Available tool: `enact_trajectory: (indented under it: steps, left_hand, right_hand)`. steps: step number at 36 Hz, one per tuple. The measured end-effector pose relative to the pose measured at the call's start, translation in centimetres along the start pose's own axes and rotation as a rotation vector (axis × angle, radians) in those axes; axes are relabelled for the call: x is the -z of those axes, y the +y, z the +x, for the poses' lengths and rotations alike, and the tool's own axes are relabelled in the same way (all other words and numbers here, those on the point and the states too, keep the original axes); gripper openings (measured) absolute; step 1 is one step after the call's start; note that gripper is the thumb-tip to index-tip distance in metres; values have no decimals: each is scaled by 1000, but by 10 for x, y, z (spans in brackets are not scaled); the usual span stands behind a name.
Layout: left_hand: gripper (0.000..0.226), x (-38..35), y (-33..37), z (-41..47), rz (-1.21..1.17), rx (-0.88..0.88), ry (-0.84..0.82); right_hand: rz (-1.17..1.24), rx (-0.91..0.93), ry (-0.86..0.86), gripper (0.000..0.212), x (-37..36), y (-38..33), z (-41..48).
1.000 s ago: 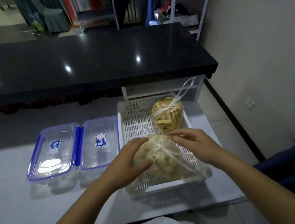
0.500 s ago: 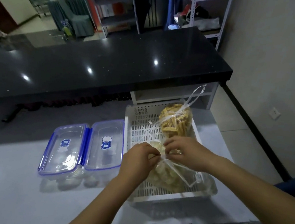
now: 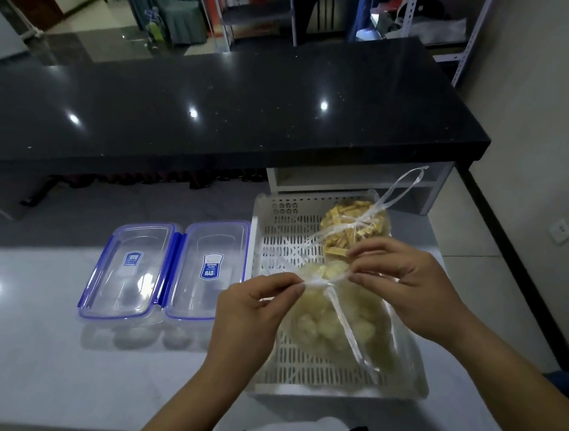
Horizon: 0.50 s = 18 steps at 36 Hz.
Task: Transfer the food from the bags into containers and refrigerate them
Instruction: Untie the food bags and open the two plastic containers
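Observation:
A clear bag of pale round food lies in a white perforated basket on the white table. Behind it in the basket sits a second tied bag of yellow stick-shaped food. My left hand pinches one end of the near bag's knotted handles. My right hand pinches the other side of the knot. Two clear containers with blue-trimmed lids stand side by side to the left, the left container and the right container.
A raised black counter runs across behind the white table. The table's right edge drops to the tiled floor beside a wall. Shelves and chairs stand far back.
My left hand left the bag's side and came up to the knot. Both hands now pull the handle ends apart, and the camera has moved closer.

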<state>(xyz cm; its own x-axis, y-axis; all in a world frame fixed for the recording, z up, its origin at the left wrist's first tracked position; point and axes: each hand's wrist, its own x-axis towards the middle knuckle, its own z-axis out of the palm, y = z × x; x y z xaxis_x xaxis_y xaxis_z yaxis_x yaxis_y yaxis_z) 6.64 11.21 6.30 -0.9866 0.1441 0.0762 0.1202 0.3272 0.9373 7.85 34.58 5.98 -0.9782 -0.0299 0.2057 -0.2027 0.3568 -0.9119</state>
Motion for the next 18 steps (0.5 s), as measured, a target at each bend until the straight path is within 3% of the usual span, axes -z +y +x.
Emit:
enact_trajectory:
  steps: [7,13,18]
  left_hand:
    - [31,-11,-29,-13,61,122,-25]
    - [11,-5,-30,-8,283,30,-119]
    - [15,-3,-16,9,393,-55,-210]
  right_hand:
    - [-154,-162,-33,17,-15,32,-32]
    - [-121,-166,103,39,-34,30,-48]
    - [-211,-216,55,19,-47,25,-41]
